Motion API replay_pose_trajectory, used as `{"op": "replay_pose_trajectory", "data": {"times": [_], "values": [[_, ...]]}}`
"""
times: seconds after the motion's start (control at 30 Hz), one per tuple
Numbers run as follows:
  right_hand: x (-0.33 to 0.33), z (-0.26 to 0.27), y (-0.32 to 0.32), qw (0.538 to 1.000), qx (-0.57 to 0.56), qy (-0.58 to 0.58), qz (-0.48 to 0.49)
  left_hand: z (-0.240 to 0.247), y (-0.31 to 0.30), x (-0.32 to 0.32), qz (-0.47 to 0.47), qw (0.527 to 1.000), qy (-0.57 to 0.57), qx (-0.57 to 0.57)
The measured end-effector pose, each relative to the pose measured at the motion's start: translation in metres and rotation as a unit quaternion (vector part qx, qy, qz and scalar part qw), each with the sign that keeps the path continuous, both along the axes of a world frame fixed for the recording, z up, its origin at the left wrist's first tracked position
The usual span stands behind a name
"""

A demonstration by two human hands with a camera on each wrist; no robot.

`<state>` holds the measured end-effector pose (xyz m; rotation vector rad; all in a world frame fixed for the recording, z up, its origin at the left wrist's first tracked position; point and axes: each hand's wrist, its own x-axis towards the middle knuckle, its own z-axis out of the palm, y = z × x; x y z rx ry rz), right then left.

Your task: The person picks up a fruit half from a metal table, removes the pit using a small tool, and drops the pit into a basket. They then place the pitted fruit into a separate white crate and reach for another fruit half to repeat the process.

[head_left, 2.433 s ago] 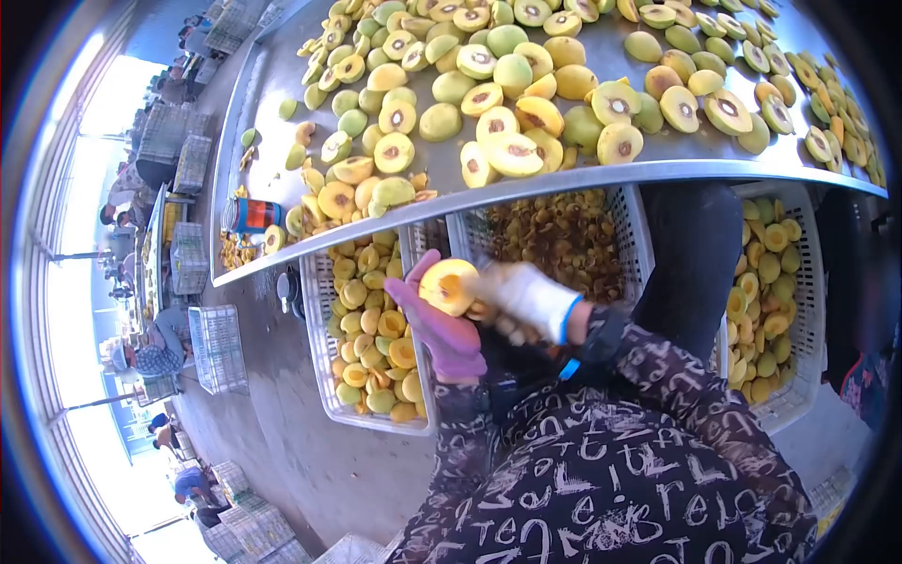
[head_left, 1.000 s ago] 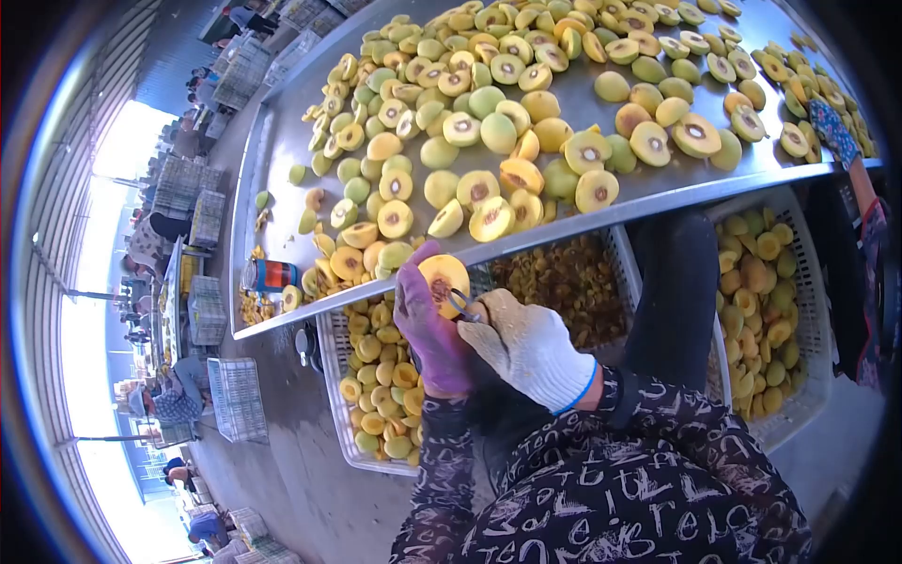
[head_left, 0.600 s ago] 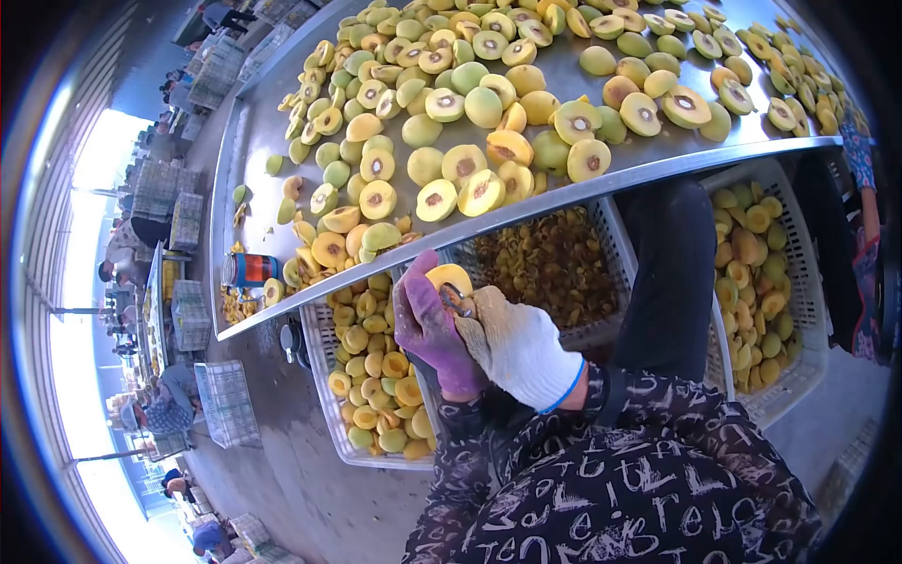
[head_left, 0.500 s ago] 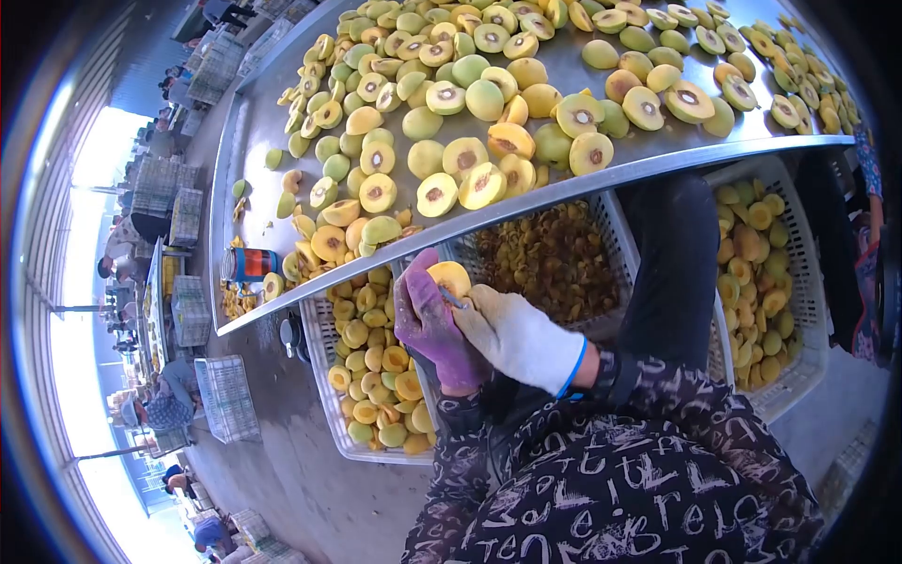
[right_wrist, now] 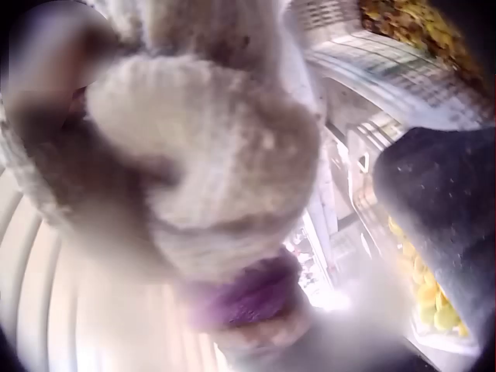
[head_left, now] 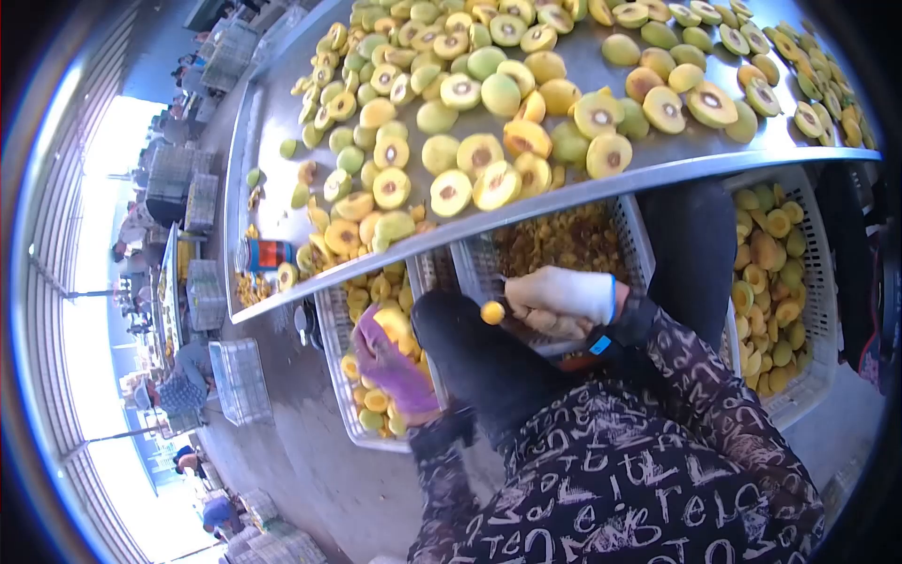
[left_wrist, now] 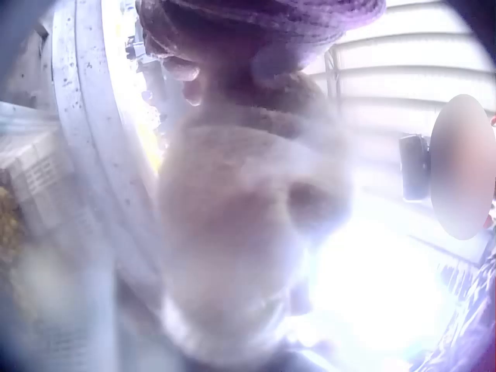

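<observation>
My left hand (head_left: 390,371), in a purple glove, is over the left crate (head_left: 352,414) of peach halves. A bright yellow peach half (head_left: 395,326) shows at its extended fingers. My right hand (head_left: 564,299), in a white glove, has its fingers curled round a thin metal pitting tool (head_left: 502,277), mostly hidden by the glove. A small round orange piece of fruit (head_left: 492,312) hangs just left of those fingers, near my knee. The right wrist view shows the white glove (right_wrist: 209,147) close up; the left wrist view is blurred, with the purple glove (left_wrist: 263,23) on top.
A steel table (head_left: 554,200) with a raised edge bears many cut peaches. Beneath it, a crate of brown scraps (head_left: 564,240) stands between my legs, another crate of halves (head_left: 813,376) at right. A red-and-blue can (head_left: 268,254) sits at the table's left corner.
My hands were together, the tool working at the peach half in the left one. They have parted: the left moved down-left over the crate, the right moved to the right.
</observation>
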<state>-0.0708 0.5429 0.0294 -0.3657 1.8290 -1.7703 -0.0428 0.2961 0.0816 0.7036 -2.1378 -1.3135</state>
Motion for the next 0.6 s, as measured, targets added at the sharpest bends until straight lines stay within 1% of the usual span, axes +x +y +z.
{"op": "replay_pose_trajectory", "data": {"times": [0.03, 0.07, 0.1, 0.13, 0.17, 0.2, 0.23, 0.27, 0.3, 0.33, 0.37, 0.4, 0.43, 0.47, 0.5, 0.53, 0.57, 0.6], "values": [[-0.01, -0.028, -0.002, 0.959, 0.232, 0.16, -0.022, -0.005, -0.032, -0.006, -0.006, 0.978, -0.034, -0.204], [-0.016, -0.017, 0.006, 0.97, 0.236, 0.046, -0.027, 0.005, -0.048, -0.017, 0.025, 0.938, -0.021, -0.345], [-0.018, -0.002, 0.011, 0.969, 0.233, -0.071, -0.029, 0.019, -0.054, -0.03, 0.059, 0.876, -0.008, -0.479], [-0.016, 0.006, 0.012, 0.967, 0.088, -0.232, -0.062, 0.032, -0.057, -0.045, 0.016, 0.89, -0.03, -0.454], [-0.016, 0.006, 0.005, 0.976, 0.101, -0.182, -0.069, 0.044, -0.036, -0.065, -0.079, 0.928, 0.001, -0.364], [-0.014, -0.011, -0.002, 0.985, 0.157, -0.044, -0.056, 0.051, -0.012, -0.091, -0.172, 0.948, 0.033, -0.266], [-0.012, -0.024, -0.007, 0.972, 0.211, 0.096, -0.042, 0.055, 0.005, -0.118, -0.241, 0.928, -0.071, -0.275], [-0.01, -0.005, -0.004, 0.973, 0.223, 0.058, -0.01, 0.051, 0.025, -0.147, -0.292, 0.866, -0.146, -0.379], [-0.008, -0.02, -0.008, 0.972, 0.222, 0.073, -0.007, 0.051, 0.053, -0.165, -0.295, 0.828, -0.261, -0.4], [-0.005, -0.02, -0.005, 0.975, 0.211, 0.076, -0.006, 0.042, 0.063, -0.189, -0.401, 0.781, -0.368, -0.307], [-0.004, -0.017, -0.002, 0.977, 0.2, 0.076, -0.004, 0.036, 0.077, -0.195, -0.471, 0.75, -0.278, -0.373], [-0.001, -0.015, 0.003, 0.978, 0.203, 0.04, -0.035, 0.032, 0.085, -0.199, -0.463, 0.749, -0.334, -0.336], [0.003, -0.012, 0.007, 0.978, 0.203, 0.033, -0.038, 0.028, 0.091, -0.199, -0.453, 0.743, -0.393, -0.297], [0.004, -0.004, 0.012, 0.974, 0.21, 0.049, -0.068, 0.028, 0.089, -0.195, -0.449, 0.803, -0.376, -0.113], [0.005, 0.003, 0.015, 0.969, 0.216, 0.068, -0.096, 0.033, 0.082, -0.187, -0.424, 0.835, -0.344, 0.075], [0.005, 0.01, 0.017, 0.974, 0.19, 0.077, -0.094, 0.039, 0.073, -0.173, -0.447, 0.856, -0.252, 0.068], [0.004, 0.021, 0.017, 0.976, 0.185, 0.077, -0.088, 0.03, 0.054, -0.166, -0.45, 0.847, -0.183, 0.218], [0.005, 0.034, 0.015, 0.985, 0.143, 0.068, -0.076, 0.039, 0.055, -0.151, -0.412, 0.847, -0.13, 0.31]]}}
